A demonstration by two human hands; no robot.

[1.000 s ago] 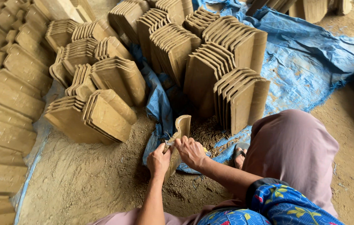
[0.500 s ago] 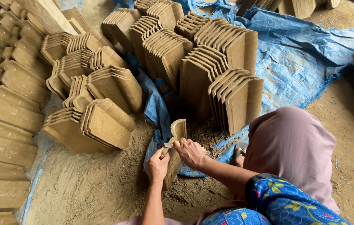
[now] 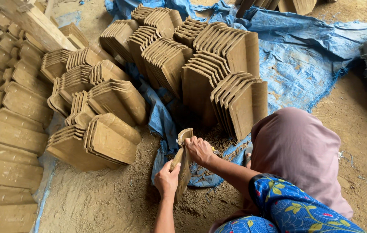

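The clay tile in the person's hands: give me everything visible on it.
The clay tile is one unfired-looking, dull tan-brown roof tile, the same kind as the tile stacks behind it. It stands on edge, seen nearly edge-on, its curved top end near the blue tarp and its lower end toward the sandy ground. The left hand grips its lower part; the right hand presses on its upper edge. Crumbs of clay lie around it.

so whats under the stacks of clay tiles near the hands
A blue tarp lies under the stacks of clay tiles, creased and strewn with clay crumbs. Sandy ground shows past its edge. The stacks cover the tarp beneath them, so nothing there shows.
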